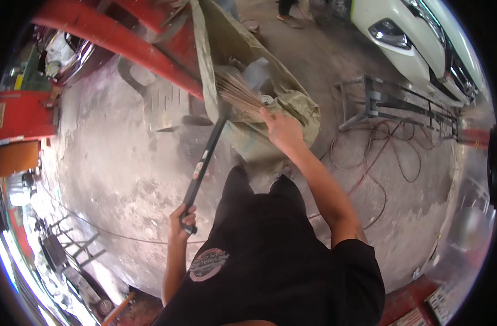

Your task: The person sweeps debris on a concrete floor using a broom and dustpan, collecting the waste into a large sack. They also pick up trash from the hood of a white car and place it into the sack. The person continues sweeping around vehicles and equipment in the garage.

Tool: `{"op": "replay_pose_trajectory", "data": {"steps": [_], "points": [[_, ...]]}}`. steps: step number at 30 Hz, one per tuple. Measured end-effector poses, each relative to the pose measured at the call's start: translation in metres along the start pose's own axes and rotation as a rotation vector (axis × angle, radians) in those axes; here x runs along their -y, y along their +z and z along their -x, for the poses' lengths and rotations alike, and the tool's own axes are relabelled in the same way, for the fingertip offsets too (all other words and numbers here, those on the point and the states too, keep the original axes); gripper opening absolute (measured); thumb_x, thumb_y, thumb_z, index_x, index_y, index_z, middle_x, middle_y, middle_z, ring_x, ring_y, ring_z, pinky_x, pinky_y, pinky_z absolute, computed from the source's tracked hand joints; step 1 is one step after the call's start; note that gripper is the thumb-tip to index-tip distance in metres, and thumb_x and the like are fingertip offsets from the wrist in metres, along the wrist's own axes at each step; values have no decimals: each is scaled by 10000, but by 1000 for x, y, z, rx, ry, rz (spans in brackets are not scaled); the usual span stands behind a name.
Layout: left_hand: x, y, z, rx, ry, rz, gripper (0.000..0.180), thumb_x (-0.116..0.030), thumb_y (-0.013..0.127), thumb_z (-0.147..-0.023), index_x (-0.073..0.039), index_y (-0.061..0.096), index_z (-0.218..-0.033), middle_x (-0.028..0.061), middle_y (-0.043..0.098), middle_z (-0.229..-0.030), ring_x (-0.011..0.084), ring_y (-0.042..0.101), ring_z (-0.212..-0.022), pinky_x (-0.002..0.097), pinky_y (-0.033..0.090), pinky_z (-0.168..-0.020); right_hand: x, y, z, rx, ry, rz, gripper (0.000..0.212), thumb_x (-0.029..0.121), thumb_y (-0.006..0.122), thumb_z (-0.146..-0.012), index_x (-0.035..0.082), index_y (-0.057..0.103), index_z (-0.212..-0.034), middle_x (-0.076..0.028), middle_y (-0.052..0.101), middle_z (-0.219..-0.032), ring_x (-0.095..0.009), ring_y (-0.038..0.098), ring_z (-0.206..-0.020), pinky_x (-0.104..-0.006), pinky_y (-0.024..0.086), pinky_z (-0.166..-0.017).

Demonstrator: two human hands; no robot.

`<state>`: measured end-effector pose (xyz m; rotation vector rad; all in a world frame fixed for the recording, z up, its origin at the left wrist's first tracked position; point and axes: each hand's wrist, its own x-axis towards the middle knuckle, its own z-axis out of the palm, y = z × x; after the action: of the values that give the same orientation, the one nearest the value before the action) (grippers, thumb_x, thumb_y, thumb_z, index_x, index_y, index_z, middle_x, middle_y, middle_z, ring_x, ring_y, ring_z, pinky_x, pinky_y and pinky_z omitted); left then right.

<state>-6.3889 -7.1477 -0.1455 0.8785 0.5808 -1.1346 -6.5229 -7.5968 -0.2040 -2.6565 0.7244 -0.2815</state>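
Broom [213, 146] is held upside-ish, bristle end up and fwd at the mouth of an olive woven sack [243, 70], black handle running down toward the body. Left hand [183, 217] is wrapped shut round the lower end of the handle, fingers fully curled. Right hand [281, 127] is laid on the straw bristles [238, 89] w/ fingers spread, pressing or combing them at the sack's opening; it can't be told whether anything is pinched betw. the fingers. Progress, judged only from the layout: concrete floor [129, 168] nearby looks mostly swept, stained but w/ little loose litter seen, so sweeping appears largely done; bristle cleaning into the sack seems in hand, not finished. Sack is slumped open against a red steel beam [123, 46], rim folded outward. Inside: grey crumpled material, prob. plastic or paper, plus pale scraps just beside the bristle tips; deeper contents are hidden by the folds. Approx. part full, as judged by the bulge. Red cables [379, 157] are looped on the floor to the right, near a grey metal frame [390, 100]; a white car [422, 32] is parked beyond. Both are well apart from the sack.
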Motion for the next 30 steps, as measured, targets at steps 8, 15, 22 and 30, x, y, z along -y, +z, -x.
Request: {"op": "replay_pose_trajectory", "data": {"steps": [8,15,22,30], "points": [[62,20,-100,21,39,8,220,-225,560,-1023,-31,516,-1118,116,597,-920,124,485,-531,275,479,-491,-87,-11,87,-60,135,-108,527,194,624,-920,181,543,-1441,-175,655,-947,-390,667,-828,-499,532,-717],[33,52,-112,-177,245,-1004,394,-197,683,-928,-15,534,-1245,69,610,-821,145,549,-512,316,483,-463,-75,43,71,71,184,-153,578,187,657,-900,82,528,-1454,-229,693,-986,-384,686,-851,-465,539,-771],[19,76,-94,-177,334,-1207,323,-168,681,-887,27,611,-1134,25,559,-693,110,512,-453,270,403,-404,-45,67,84,69,410,-941,522,165,620,-929,-7,551,-1417,-165,697,-970,-178,662,-843,-318,522,-758],[20,58,-89,-69,231,-881,146,-193,630,-958,-56,579,-959,24,573,-671,111,531,-454,274,420,-400,-89,100,118,29,568,-892,422,192,619,-931,-27,623,-1291,-87,689,-898,-135,607,-806,-309,511,-729]]}}
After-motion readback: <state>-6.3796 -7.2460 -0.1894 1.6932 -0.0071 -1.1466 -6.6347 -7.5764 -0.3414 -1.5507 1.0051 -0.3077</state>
